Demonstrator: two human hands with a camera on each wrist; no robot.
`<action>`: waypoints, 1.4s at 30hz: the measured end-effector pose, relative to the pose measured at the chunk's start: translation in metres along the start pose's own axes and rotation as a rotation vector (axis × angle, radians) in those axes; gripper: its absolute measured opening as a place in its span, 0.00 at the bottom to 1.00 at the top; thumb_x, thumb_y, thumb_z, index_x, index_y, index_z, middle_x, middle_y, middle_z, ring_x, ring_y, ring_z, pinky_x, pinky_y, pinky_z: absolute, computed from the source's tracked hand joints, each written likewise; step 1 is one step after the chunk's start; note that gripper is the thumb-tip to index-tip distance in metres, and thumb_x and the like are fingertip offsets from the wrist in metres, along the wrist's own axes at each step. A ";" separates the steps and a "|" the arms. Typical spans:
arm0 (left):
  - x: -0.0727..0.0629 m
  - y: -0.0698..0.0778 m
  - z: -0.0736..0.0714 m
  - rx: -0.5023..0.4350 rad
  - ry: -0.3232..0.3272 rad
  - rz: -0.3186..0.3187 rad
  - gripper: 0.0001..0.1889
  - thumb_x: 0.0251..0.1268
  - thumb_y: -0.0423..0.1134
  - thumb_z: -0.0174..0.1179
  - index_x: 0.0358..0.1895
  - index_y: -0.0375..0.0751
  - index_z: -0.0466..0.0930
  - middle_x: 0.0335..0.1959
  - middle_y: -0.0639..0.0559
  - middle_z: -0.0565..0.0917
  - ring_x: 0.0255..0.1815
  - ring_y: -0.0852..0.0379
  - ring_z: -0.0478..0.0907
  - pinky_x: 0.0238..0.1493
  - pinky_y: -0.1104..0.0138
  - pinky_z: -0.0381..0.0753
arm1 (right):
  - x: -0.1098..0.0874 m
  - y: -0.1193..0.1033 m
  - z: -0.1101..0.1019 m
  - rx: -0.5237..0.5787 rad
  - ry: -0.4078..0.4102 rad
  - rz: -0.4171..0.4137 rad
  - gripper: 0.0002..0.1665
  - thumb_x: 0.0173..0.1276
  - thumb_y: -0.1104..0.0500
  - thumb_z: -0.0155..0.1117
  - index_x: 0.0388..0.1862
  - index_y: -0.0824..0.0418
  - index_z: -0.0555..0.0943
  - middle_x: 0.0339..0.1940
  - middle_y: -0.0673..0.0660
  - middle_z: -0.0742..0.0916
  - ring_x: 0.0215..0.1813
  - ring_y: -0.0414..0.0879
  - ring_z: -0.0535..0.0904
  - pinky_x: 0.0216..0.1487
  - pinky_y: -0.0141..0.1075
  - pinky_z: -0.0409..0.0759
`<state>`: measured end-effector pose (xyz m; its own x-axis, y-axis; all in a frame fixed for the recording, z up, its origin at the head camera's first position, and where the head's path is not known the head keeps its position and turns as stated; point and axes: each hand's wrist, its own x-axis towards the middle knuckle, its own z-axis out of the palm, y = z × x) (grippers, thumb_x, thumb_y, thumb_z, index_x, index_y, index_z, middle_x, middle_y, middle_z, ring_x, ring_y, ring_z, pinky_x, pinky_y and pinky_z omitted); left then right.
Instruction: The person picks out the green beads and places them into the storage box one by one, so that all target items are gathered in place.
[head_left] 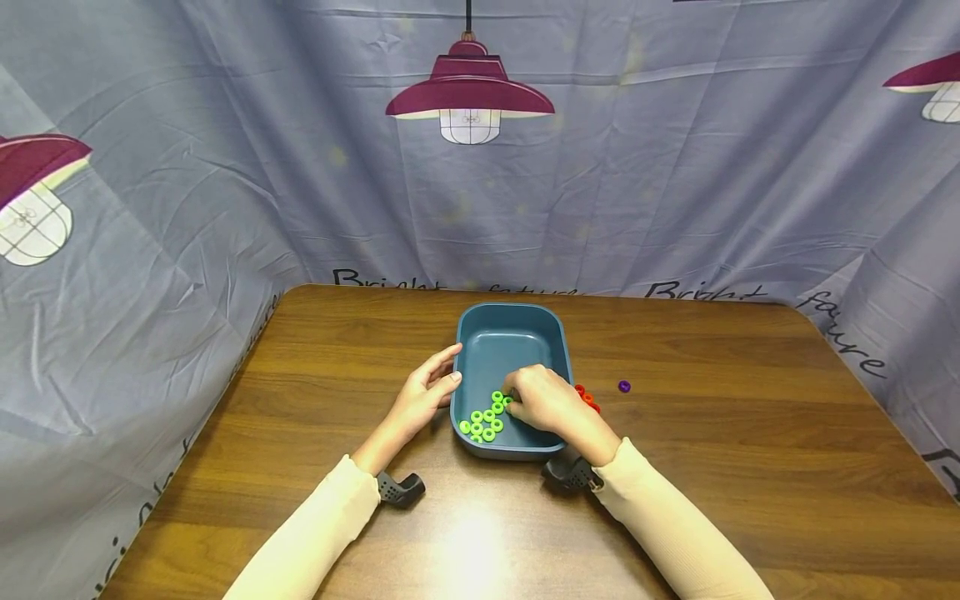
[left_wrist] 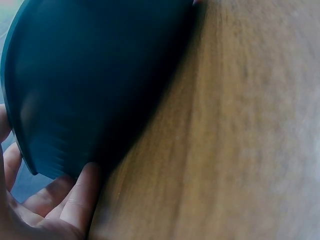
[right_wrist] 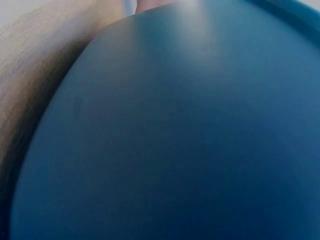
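A blue plastic bin (head_left: pixel 504 354) stands on the table, with several small bright green rings (head_left: pixel 477 428) loose in its near left part. My right hand (head_left: pixel 542 398) reaches down inside the bin, fingers curled, with one green ring (head_left: pixel 507 402) between thumb and fingertips. My left hand (head_left: pixel 420 396) is at the bin's left side; its fingers (left_wrist: pixel 80 200) rest against the outer wall in the left wrist view, fairly straight. In the right wrist view the bin's outer wall (right_wrist: pixel 165 125) fills most of the picture, and the right fingers are hidden.
Several red rings (head_left: pixel 588 398) lie just right of the bin, partly behind the right forearm. A purple ring (head_left: pixel 625 386) lies farther right on the wooden table (head_left: pixel 750 433). A printed curtain (head_left: pixel 600 183) hangs behind the table's far edge.
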<state>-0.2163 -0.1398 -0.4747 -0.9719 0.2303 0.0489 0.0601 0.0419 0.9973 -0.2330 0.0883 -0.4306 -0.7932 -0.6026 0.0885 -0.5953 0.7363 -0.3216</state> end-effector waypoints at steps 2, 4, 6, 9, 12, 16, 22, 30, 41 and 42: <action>0.000 0.000 0.000 -0.001 -0.002 0.003 0.28 0.79 0.34 0.50 0.79 0.37 0.59 0.72 0.27 0.70 0.68 0.32 0.74 0.59 0.50 0.85 | 0.000 0.000 0.000 0.011 -0.006 -0.007 0.05 0.54 0.67 0.72 0.26 0.58 0.84 0.18 0.45 0.75 0.25 0.39 0.69 0.24 0.30 0.65; 0.000 -0.001 0.000 -0.002 -0.002 0.005 0.28 0.79 0.34 0.50 0.79 0.37 0.60 0.72 0.26 0.70 0.68 0.32 0.74 0.59 0.50 0.85 | 0.001 0.000 0.000 0.018 -0.007 -0.017 0.06 0.54 0.68 0.71 0.25 0.58 0.83 0.17 0.45 0.73 0.24 0.39 0.67 0.24 0.29 0.62; 0.000 -0.001 -0.001 -0.004 -0.001 0.005 0.28 0.79 0.34 0.50 0.79 0.38 0.60 0.71 0.26 0.70 0.68 0.32 0.74 0.59 0.50 0.85 | 0.002 0.001 0.000 0.023 -0.004 -0.032 0.08 0.54 0.69 0.70 0.23 0.58 0.81 0.17 0.44 0.69 0.23 0.39 0.65 0.24 0.28 0.58; 0.000 -0.001 -0.001 -0.004 0.000 0.004 0.28 0.79 0.34 0.50 0.79 0.39 0.60 0.71 0.26 0.70 0.68 0.32 0.74 0.59 0.50 0.85 | 0.002 0.001 0.001 0.026 -0.004 -0.038 0.09 0.54 0.69 0.69 0.22 0.57 0.80 0.17 0.44 0.68 0.23 0.38 0.65 0.24 0.28 0.57; 0.000 -0.001 -0.001 -0.004 -0.004 0.004 0.28 0.79 0.34 0.50 0.79 0.39 0.60 0.71 0.26 0.70 0.67 0.32 0.74 0.60 0.50 0.85 | 0.003 0.001 0.002 0.027 -0.009 -0.033 0.09 0.54 0.69 0.68 0.23 0.57 0.80 0.17 0.44 0.68 0.23 0.38 0.64 0.24 0.28 0.57; 0.000 -0.001 -0.002 -0.008 -0.006 0.005 0.28 0.79 0.34 0.50 0.79 0.39 0.60 0.71 0.26 0.70 0.67 0.31 0.74 0.60 0.50 0.85 | 0.003 0.001 0.001 0.024 -0.011 -0.030 0.08 0.54 0.69 0.69 0.24 0.57 0.81 0.17 0.44 0.69 0.23 0.38 0.65 0.24 0.28 0.58; 0.001 -0.002 -0.001 -0.014 0.000 0.009 0.28 0.79 0.34 0.50 0.79 0.38 0.60 0.71 0.26 0.70 0.67 0.32 0.75 0.59 0.50 0.85 | 0.003 0.002 0.000 0.035 0.008 -0.035 0.05 0.56 0.67 0.70 0.33 0.61 0.86 0.19 0.47 0.77 0.25 0.39 0.71 0.26 0.30 0.68; 0.001 -0.004 -0.002 -0.013 -0.002 0.009 0.28 0.79 0.35 0.50 0.79 0.38 0.59 0.72 0.27 0.70 0.67 0.33 0.75 0.59 0.51 0.85 | 0.004 0.006 -0.001 0.187 0.246 -0.090 0.09 0.60 0.66 0.71 0.40 0.65 0.89 0.28 0.53 0.88 0.30 0.39 0.80 0.32 0.31 0.80; 0.000 -0.003 -0.004 0.011 0.004 0.023 0.31 0.79 0.34 0.51 0.81 0.40 0.56 0.74 0.27 0.68 0.68 0.32 0.74 0.58 0.53 0.86 | -0.008 0.009 -0.017 0.293 0.347 -0.102 0.09 0.62 0.64 0.72 0.42 0.63 0.89 0.30 0.52 0.89 0.33 0.40 0.82 0.36 0.34 0.83; 0.000 -0.003 -0.004 0.011 0.010 0.021 0.31 0.79 0.33 0.51 0.81 0.41 0.56 0.73 0.27 0.68 0.68 0.32 0.74 0.58 0.53 0.86 | -0.010 0.010 -0.019 0.292 0.351 -0.093 0.09 0.62 0.64 0.72 0.42 0.63 0.89 0.31 0.52 0.89 0.34 0.41 0.83 0.37 0.35 0.84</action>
<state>-0.2177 -0.1441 -0.4777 -0.9726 0.2217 0.0704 0.0830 0.0482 0.9954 -0.2335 0.1080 -0.4167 -0.7635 -0.4841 0.4273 -0.6448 0.5359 -0.5450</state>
